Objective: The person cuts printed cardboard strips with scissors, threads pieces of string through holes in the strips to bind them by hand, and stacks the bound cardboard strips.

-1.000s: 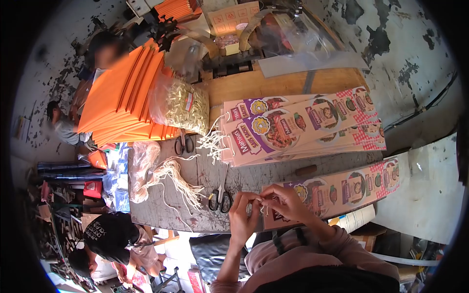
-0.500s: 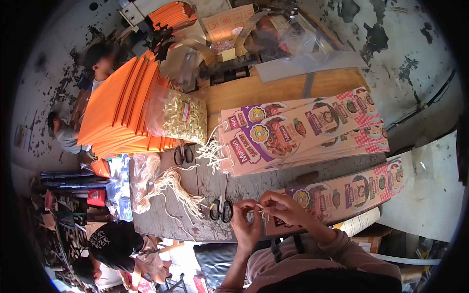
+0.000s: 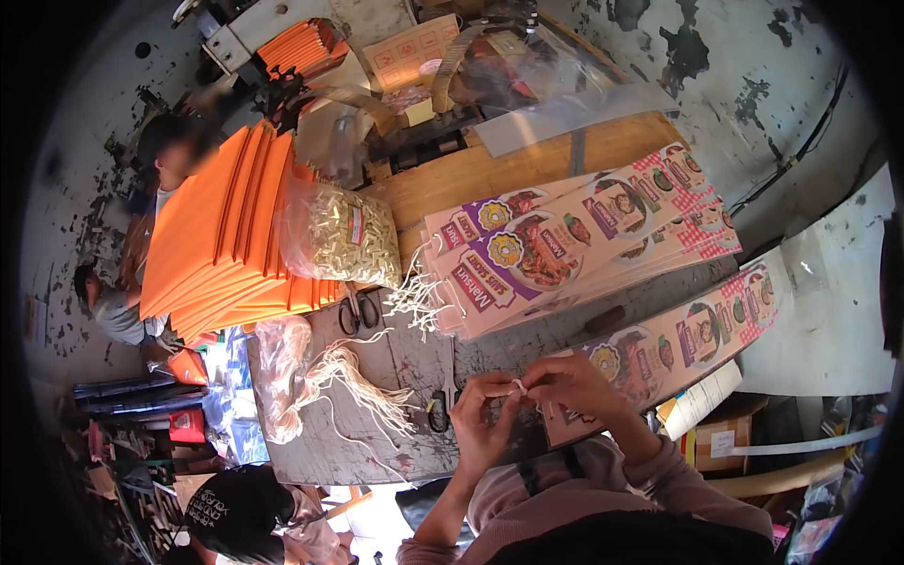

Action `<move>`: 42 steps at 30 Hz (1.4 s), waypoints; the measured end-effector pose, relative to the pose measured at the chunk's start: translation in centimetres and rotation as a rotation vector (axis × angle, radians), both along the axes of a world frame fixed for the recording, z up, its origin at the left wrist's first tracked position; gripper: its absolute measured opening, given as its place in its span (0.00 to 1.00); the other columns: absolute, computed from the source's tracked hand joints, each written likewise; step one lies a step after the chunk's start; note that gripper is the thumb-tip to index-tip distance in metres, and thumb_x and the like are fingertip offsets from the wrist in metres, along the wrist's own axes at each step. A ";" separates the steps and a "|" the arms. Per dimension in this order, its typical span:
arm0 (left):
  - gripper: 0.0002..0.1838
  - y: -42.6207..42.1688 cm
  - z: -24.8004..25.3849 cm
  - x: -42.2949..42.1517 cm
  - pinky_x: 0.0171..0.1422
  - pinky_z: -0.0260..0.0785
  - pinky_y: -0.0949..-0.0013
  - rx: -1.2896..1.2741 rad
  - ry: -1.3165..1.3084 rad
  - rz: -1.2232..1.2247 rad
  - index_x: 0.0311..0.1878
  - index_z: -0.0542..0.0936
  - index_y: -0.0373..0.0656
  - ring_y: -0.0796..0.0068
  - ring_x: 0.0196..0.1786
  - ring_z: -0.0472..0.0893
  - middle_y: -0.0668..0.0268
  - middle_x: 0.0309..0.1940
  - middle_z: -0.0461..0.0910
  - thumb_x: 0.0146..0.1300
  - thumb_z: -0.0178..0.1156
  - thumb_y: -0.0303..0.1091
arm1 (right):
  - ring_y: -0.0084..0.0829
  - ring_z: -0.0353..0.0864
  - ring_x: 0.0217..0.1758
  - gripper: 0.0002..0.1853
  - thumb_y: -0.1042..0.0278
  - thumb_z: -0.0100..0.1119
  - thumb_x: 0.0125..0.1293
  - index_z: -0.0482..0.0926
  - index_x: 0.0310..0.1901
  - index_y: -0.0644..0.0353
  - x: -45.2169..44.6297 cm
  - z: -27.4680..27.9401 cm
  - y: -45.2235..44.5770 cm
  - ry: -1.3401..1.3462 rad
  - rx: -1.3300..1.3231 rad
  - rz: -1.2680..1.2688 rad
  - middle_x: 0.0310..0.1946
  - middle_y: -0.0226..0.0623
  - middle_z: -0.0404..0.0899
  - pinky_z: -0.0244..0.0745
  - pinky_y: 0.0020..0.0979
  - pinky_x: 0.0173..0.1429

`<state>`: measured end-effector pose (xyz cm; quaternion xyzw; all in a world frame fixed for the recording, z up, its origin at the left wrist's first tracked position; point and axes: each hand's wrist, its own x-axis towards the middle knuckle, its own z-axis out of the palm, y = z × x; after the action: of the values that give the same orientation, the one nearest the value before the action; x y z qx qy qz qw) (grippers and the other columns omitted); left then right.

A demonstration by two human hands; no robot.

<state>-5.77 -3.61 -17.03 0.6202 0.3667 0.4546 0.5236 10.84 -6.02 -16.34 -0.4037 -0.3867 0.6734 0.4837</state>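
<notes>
My left hand (image 3: 484, 421) and my right hand (image 3: 574, 388) meet at the table's front edge, both with fingertips pinched on a white string (image 3: 519, 387). The string's exact loop or knot is too small to make out. Partly beneath my right hand lies a long printed cardboard strip (image 3: 692, 337) with food pictures and a red checked end. Just left of my left hand rest black-handled scissors (image 3: 439, 411). Beyond my hands is a stack of similar printed cardboard pieces (image 3: 565, 250), with white strings (image 3: 421, 299) hanging from their left ends.
A bundle of loose cream strings (image 3: 353, 381) lies to the left. Behind it stand a bag of small gold-coloured pieces (image 3: 353, 234), a second pair of scissors (image 3: 359, 313) and a tall stack of orange folded sheets (image 3: 217, 235). Other people are at the left.
My head view has turned slightly, so the scene appears shifted and tilted. Both hands stay close together, pinching the string, with the fingertips slightly repositioned.
</notes>
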 end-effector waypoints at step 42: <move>0.04 10.3 5.3 -6.6 0.35 0.57 0.80 0.276 -0.165 0.496 0.34 0.69 0.40 0.84 0.29 0.66 0.70 0.27 0.69 0.60 0.56 0.25 | 0.42 0.68 0.24 0.20 0.57 0.54 0.61 0.74 0.25 0.70 21.7 2.3 5.3 -1.428 0.414 -0.581 0.17 0.49 0.68 0.62 0.38 0.34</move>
<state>-12.38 6.65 -11.73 0.5380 0.3978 0.6633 0.3351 32.57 -0.73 -14.02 -0.7241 -0.5996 0.0137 0.3405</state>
